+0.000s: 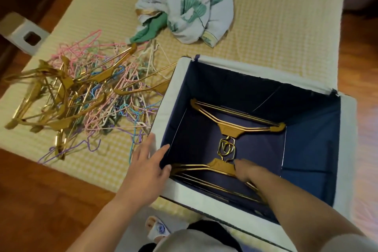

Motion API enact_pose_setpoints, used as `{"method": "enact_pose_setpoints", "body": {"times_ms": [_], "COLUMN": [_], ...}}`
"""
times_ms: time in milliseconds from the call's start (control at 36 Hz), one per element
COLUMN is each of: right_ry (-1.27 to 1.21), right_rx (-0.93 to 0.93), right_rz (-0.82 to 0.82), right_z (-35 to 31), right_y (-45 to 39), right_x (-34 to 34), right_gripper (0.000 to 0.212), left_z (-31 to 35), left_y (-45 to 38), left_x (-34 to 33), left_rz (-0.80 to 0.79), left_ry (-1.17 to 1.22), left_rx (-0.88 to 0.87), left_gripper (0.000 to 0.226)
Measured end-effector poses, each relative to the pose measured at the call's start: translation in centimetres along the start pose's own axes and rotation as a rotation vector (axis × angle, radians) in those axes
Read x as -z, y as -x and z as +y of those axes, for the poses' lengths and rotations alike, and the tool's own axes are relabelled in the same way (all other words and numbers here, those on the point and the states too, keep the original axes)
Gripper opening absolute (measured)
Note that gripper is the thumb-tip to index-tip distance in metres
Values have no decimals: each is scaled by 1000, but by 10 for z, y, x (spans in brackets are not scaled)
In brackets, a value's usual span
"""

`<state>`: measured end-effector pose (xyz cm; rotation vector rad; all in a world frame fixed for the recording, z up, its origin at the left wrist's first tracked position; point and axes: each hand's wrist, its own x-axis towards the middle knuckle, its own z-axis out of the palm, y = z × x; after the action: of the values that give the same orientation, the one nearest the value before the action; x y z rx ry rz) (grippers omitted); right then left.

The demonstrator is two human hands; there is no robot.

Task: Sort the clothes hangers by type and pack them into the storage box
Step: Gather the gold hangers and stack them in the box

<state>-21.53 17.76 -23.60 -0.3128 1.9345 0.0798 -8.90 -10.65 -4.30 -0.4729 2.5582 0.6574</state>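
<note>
Head view — storage box point(345, 149) with gold hangers point(237, 127) inside.

I see a bed with a yellow checked mattress cover point(276, 16) over reddish wood floor point(41, 200). Crumpled white-green floral bedding point(190, 2) lies near the far end. White plastic stool point(22, 31) stands left of the bed. Warm, dim indoor light.

Reaching deep into the storage box point(345, 149) with the right hand point(244, 172), fingers curled on the near bundle of gold hangers point(222, 167), hooks meeting those of the far bundle point(235, 127). Resting the left hand point(148, 167) flat on the box's near-left rim. Lying beside the box on the mattress point(276, 27): a tangled pile of hangers point(86, 96) and crumpled bedding point(190, 4).
</note>
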Motion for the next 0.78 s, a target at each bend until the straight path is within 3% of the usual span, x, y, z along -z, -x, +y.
{"method": "enact_pose_setpoints", "body": {"times_ms": [139,222,306,417,528,667,778], "right_ry": [-76,-212,-410,-575,-541,-720,-716], "right_rx": [61,157,280,450,418,220,206], "right_rz": [147,446,786,1013,915,703,460], "right_z": [-38,-84,-151,-256,-355,-471,-545], "right_y": [31,72,116,158,135,61,27], "right_x": [54,108,155,193,196,142,89], "right_gripper": [25,21,20,18,15,19,22], "left_z": [-25,-55,-99,-166,-226,-316,-395], "left_y": [16,18,12,-19,-64,-105,-119], "left_x": [24,34,50,79,103,135,167], "left_rz": [123,219,219,137,-59,-364,-270], "left_ry": [337,445,540,650,627,472,551], "left_rx": [-40,-40,26,94,81,41,133], "left_gripper": [40,31,27,21,17,16,13]}}
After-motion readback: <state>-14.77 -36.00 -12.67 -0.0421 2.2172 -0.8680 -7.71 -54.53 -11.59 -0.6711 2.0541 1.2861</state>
